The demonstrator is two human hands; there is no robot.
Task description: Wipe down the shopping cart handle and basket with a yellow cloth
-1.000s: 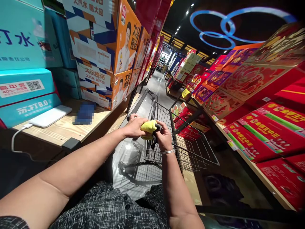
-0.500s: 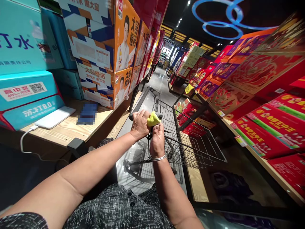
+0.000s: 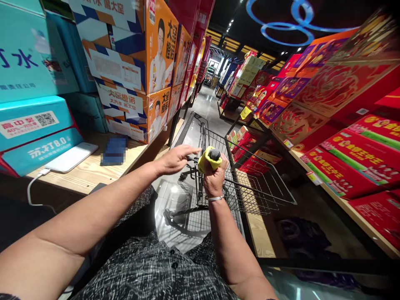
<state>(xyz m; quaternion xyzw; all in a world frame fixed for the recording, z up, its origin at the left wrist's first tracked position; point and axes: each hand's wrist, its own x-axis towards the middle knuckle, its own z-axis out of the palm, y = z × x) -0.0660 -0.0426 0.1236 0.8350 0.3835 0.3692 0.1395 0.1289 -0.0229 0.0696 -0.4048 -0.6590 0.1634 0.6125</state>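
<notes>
In my right hand (image 3: 215,179), wearing a bracelet at the wrist, is a rolled yellow and dark grey cloth item (image 3: 208,160), with a grey end poking out of its top. It looks like a glove or a sock, but I cannot tell which. My left hand (image 3: 176,159) is just left of it, its fingers extended towards it with a small gap and nothing in them. Both hands are above the near end of a black wire shopping cart (image 3: 250,183).
On the left, a wooden shelf (image 3: 115,177) bears teal boxes (image 3: 34,121), orange drink cartons (image 3: 159,62), a white power bank (image 3: 73,156) with a cable, and a blurred blue item (image 3: 114,150). Red boxes (image 3: 350,154) line the right shelf. A tiled aisle (image 3: 203,98) runs ahead.
My left hand has let go of the yellow cloth item and moved left and down, its fingers straightened. My right hand now grips the item alone, upright and slightly further right.
</notes>
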